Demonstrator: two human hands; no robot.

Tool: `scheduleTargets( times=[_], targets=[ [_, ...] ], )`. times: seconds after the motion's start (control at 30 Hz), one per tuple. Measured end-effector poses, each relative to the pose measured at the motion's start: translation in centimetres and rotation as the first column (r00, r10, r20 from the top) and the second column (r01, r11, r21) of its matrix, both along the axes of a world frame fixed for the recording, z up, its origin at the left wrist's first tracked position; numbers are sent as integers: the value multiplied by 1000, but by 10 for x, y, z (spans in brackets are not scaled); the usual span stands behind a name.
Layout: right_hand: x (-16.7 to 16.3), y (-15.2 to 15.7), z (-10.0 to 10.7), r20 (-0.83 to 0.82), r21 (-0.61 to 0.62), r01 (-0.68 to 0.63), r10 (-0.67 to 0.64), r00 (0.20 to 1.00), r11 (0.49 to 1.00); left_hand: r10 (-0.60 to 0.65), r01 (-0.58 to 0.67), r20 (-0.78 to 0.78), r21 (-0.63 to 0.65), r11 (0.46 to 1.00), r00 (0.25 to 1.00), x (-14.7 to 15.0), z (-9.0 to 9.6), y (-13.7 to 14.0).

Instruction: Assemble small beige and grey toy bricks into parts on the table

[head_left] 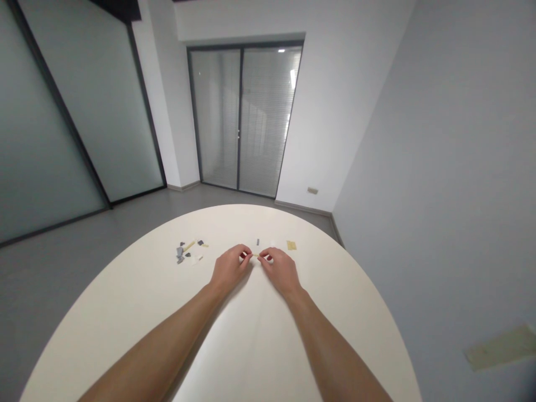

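Observation:
Between the pinched fingertips of both hands stretches a thin yellow strip [255, 255], held just above or on the table. My left hand [231, 267] grips its left end and my right hand [281, 269] its right end; the fingers hide the ends. A small grey piece [258, 242] lies just beyond the hands. To the right of my right hand is a flat yellow piece [291, 245]. Left of my left hand lies a loose group of small pieces: a yellow stick [189, 246], grey pieces [180, 252], dark ones [200, 243] and whitish ones.
The round white table [138, 312] curves around my arms, its far edge in front of a glass door [238, 117]. A plain wall [452, 167] rises close on the right. Frosted glass panels [84, 100] stand on the left beyond the grey floor.

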State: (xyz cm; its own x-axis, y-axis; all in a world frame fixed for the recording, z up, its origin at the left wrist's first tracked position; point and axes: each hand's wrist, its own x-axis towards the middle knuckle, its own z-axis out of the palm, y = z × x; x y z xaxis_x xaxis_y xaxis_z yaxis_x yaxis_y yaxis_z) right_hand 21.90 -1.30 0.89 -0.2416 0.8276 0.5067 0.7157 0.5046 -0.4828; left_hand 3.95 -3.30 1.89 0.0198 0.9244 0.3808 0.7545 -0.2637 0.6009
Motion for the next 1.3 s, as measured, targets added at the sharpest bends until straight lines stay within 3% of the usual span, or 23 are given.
scheduleTargets(
  times=[1.0,1.3],
  targets=[
    [-2,-3,5,40,-54,-30,32,999,998,-111,111,-32,4,994,993,0,-2,0],
    [-3,-2,4,60,-58,-44,48,997,997,-61,62,-50,9,998,997,-1,-3,1]
  ],
)
